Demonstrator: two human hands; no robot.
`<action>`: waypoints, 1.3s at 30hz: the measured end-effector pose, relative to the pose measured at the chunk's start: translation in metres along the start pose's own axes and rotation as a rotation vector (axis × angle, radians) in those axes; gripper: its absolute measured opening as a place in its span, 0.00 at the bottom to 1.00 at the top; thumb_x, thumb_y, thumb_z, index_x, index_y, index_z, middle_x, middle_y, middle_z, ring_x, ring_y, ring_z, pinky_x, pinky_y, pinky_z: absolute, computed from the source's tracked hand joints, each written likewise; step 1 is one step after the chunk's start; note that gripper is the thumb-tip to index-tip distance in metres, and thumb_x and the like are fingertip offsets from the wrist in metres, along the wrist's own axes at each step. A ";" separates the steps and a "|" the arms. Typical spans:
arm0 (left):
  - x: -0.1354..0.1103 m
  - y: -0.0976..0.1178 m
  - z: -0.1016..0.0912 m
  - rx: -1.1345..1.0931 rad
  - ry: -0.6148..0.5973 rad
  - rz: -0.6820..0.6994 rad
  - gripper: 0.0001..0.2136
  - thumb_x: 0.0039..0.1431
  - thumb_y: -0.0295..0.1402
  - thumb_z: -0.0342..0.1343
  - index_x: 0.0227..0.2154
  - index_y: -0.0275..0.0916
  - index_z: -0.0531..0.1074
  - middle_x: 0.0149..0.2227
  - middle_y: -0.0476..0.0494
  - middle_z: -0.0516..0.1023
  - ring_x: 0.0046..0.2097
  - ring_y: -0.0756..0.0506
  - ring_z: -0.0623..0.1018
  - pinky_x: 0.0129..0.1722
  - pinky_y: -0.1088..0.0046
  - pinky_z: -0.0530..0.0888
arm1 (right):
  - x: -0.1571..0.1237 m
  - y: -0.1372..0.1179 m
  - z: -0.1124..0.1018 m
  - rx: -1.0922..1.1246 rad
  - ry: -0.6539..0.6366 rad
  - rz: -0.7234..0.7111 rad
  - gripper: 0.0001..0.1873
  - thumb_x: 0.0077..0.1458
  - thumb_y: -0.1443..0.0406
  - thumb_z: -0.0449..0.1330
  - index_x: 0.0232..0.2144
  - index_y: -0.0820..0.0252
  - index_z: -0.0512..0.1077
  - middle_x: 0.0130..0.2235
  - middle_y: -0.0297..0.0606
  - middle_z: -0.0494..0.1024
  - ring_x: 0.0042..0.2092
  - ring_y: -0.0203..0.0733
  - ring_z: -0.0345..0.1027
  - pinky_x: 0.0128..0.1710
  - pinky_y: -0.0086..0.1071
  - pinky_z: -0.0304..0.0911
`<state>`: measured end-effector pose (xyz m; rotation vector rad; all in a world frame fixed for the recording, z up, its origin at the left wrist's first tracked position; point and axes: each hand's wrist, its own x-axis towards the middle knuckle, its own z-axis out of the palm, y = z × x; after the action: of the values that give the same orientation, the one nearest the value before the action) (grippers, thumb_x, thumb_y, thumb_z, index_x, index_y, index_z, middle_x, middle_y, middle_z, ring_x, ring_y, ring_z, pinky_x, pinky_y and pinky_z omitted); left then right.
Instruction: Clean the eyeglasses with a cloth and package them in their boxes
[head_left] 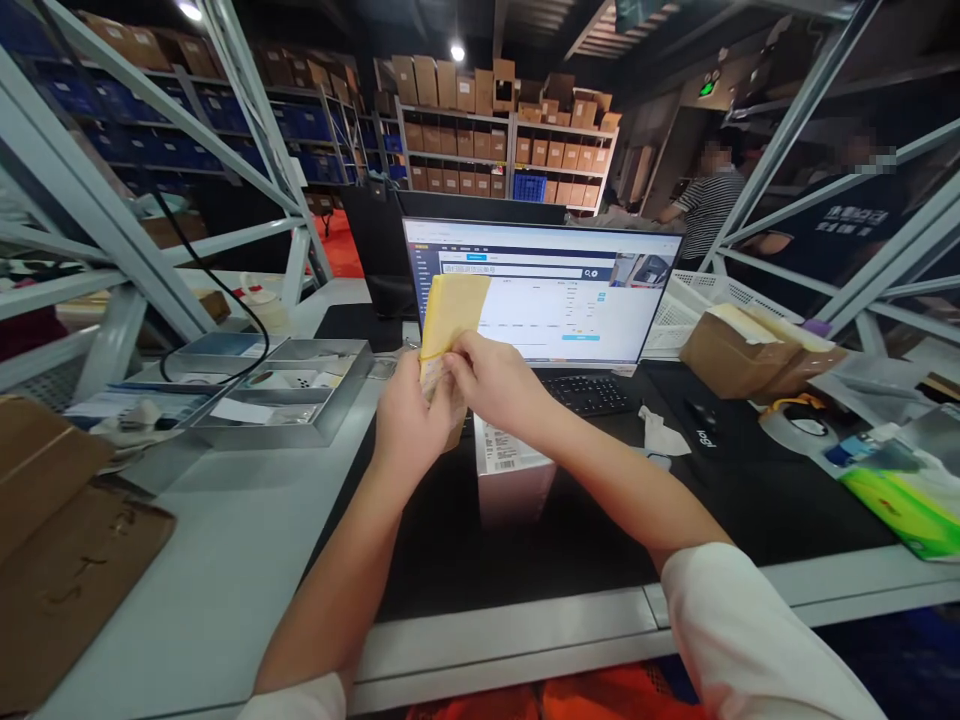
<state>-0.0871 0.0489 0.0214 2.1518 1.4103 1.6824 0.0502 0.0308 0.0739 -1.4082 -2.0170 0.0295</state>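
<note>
Both hands meet in front of the laptop (555, 290), holding a yellow padded envelope (450, 310) upright so that it covers the left part of the screen. The left hand (409, 415) has its grip clenched on the envelope's lower edge. The right hand (491, 385) pinches the same edge from the other side, its fingers touching the left hand's.

Just in front of the laptop's keyboard, under the wrists, a white box (510, 470) with a barcode label stands on a black mat (525, 560). A crumpled scrap of paper (664, 435) lies on the mat to the right of the keyboard. Left of the laptop sits a metal tray (277, 395) with papers in it, and a black cable (225, 290) loops down to it. A flattened cardboard box (60, 530) lies further left and nearer. Right of the laptop are a brown parcel (739, 350), a tape roll (799, 420) and a green packet (900, 490).

The grey tabletop (225, 540) stands between slanted pale steel struts. Behind the laptop, shelves (480, 130) of cartons fill a dim storeroom. To its right, beyond the struts, stands a person in a striped shirt (701, 205).
</note>
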 end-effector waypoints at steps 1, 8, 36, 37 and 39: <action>-0.001 0.001 0.001 0.017 -0.004 -0.003 0.10 0.63 0.42 0.53 0.37 0.40 0.68 0.34 0.41 0.77 0.35 0.40 0.77 0.31 0.69 0.67 | 0.000 0.000 0.000 -0.010 -0.012 0.000 0.09 0.69 0.63 0.49 0.37 0.58 0.65 0.36 0.37 0.77 0.35 0.41 0.70 0.34 0.33 0.55; -0.004 0.007 0.004 0.071 -0.031 -0.061 0.11 0.66 0.42 0.50 0.38 0.40 0.67 0.34 0.39 0.77 0.37 0.37 0.78 0.32 0.67 0.68 | 0.003 -0.003 0.001 -0.047 -0.062 -0.006 0.09 0.69 0.63 0.45 0.36 0.57 0.61 0.37 0.39 0.76 0.35 0.42 0.68 0.33 0.34 0.54; -0.006 0.001 0.010 0.045 0.012 -0.050 0.07 0.64 0.35 0.54 0.42 0.40 0.65 0.37 0.40 0.77 0.39 0.38 0.79 0.33 0.66 0.71 | 0.009 -0.010 0.009 -0.070 0.051 0.023 0.12 0.65 0.65 0.45 0.33 0.59 0.66 0.34 0.42 0.75 0.33 0.43 0.66 0.34 0.35 0.55; -0.006 0.000 0.010 0.049 0.015 -0.047 0.07 0.64 0.35 0.53 0.42 0.40 0.65 0.36 0.40 0.77 0.38 0.38 0.79 0.33 0.66 0.71 | 0.009 -0.010 0.009 -0.060 0.056 0.027 0.11 0.65 0.65 0.46 0.32 0.59 0.66 0.34 0.41 0.75 0.33 0.43 0.65 0.34 0.35 0.55; -0.006 -0.001 0.010 0.051 0.019 -0.036 0.06 0.65 0.35 0.52 0.42 0.40 0.65 0.37 0.40 0.77 0.39 0.38 0.79 0.34 0.66 0.72 | 0.009 -0.009 0.010 -0.030 0.065 0.026 0.11 0.64 0.65 0.47 0.31 0.58 0.65 0.32 0.40 0.74 0.33 0.42 0.65 0.34 0.35 0.54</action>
<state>-0.0792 0.0502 0.0125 2.1278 1.5037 1.6765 0.0357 0.0383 0.0744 -1.4356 -1.9535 -0.0348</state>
